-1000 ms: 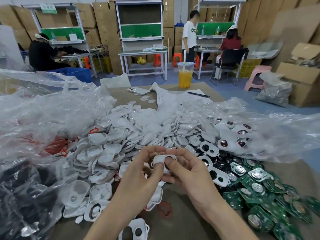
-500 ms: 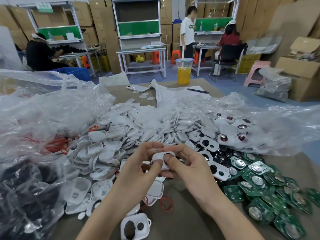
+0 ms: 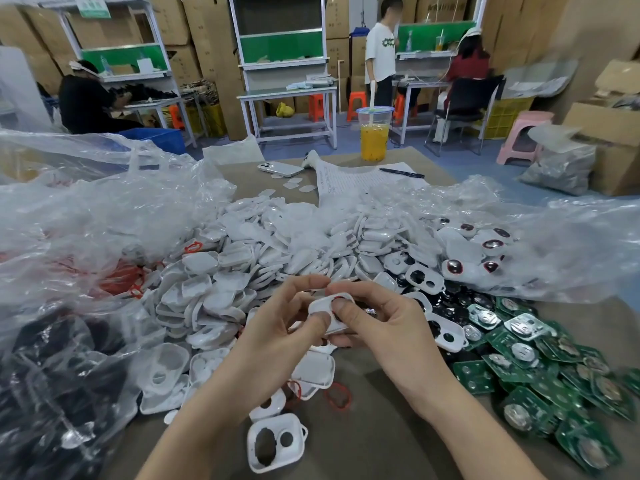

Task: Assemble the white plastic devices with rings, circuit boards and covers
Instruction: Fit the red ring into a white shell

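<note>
Left to right we list: our left hand (image 3: pixel 277 327) pinching the white shell (image 3: pixel 318 304), thumb on its face, and our right hand (image 3: pixel 388 327) pinching the same shell from 3 o'clock. Its long axis runs roughly 9 to 3 o'clock, and a red ring (image 3: pixel 337 298) shows in its opening. The circuit boards (image 3: pixel 519 358) lie at 4 o'clock, nearer our right hand.

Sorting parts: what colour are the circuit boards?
The circuit boards are green, clearest in the head view.
</note>
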Demonstrator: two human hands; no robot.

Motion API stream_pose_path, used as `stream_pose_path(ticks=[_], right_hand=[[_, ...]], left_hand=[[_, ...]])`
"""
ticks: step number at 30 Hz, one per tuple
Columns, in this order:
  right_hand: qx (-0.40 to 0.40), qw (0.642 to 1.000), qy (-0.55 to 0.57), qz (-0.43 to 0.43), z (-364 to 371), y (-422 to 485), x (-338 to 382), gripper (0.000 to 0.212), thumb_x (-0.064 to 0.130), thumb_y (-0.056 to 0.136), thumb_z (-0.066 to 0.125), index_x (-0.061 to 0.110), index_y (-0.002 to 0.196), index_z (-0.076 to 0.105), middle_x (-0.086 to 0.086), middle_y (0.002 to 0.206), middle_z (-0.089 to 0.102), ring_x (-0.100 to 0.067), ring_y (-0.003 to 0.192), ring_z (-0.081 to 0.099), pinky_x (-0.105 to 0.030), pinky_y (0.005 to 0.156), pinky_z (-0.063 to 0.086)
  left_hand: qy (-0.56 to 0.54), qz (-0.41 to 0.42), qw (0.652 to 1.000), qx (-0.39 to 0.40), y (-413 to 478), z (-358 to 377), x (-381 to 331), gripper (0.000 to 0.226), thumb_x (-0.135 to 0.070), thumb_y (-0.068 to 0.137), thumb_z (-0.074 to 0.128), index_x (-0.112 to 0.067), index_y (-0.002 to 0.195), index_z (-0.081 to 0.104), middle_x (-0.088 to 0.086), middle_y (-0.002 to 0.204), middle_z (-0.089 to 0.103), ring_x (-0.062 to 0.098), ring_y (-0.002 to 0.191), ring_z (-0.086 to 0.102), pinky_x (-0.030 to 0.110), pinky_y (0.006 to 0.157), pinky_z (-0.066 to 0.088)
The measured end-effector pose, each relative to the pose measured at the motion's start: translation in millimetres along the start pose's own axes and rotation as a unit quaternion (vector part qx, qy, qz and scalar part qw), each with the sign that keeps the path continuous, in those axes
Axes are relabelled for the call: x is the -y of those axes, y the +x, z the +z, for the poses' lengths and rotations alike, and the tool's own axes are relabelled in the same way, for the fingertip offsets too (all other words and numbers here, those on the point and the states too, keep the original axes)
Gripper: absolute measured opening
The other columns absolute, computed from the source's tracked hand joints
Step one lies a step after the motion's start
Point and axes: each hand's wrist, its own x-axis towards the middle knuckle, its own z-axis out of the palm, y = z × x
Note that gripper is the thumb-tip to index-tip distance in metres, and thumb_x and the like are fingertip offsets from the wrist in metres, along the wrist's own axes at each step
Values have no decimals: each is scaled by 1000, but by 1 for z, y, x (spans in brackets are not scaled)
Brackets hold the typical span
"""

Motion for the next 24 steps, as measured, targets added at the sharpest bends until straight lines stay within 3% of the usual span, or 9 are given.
stream_pose_path(ticks=[5, 9, 13, 18, 21, 24], right_hand=[[-13, 998, 61, 2, 0, 4, -3, 19, 7, 95, 65, 20, 97, 78, -10, 100, 77, -27, 91, 75, -29, 72, 61], [-15, 997, 82, 1, -1, 5, -4, 23, 3, 95, 64, 21, 95, 79, -9, 100, 77, -24, 86, 76, -26, 71, 60], [-15, 997, 76, -4, -1, 5, -3, 27, 0, 95, 62, 22, 95, 79, -8, 100, 77, -23, 87, 76, -26, 71, 60], [-20, 998, 55, 12, -1, 5, -4, 23, 4, 94, 65, 23, 99, 79, -8, 102, 77, -25, 86, 76, -25, 72, 60], [-24, 999, 44, 13, -1, 6, -4, 23, 5, 94, 66, 24, 98, 79, -6, 101, 77, -23, 88, 76, -25, 73, 60], [-19, 999, 34, 6, -2, 6, -4, 22, 6, 95, 65, 24, 98, 78, -6, 104, 77, -24, 91, 76, -26, 75, 60]], left_hand=[[-86, 11, 995, -57, 0, 16, 3, 30, -6, 101, 56, -26, 122, 61, -1, 112, 75, 18, 92, 74, 21, 78, 56], [-126, 12, 987, -95, 1, 24, 2, 24, -5, 101, 57, -19, 119, 62, 1, 105, 76, 30, 86, 76, 25, 76, 58], [-56, 33, 993, -100, 0, 20, 3, 19, -10, 101, 58, -20, 112, 70, -4, 106, 77, 17, 98, 74, 24, 82, 57], [-3, 24, 996, -90, -1, 13, 2, 26, -17, 101, 59, -40, 103, 72, -8, 102, 77, 11, 93, 73, 31, 83, 56], [12, 28, 994, -101, 0, 13, 3, 18, -30, 94, 62, -45, 100, 70, -11, 99, 77, 8, 93, 72, 35, 85, 56], [14, 39, 993, -106, 0, 14, 3, 17, -31, 94, 63, -46, 98, 69, -15, 99, 76, 5, 94, 71, 27, 81, 56]])
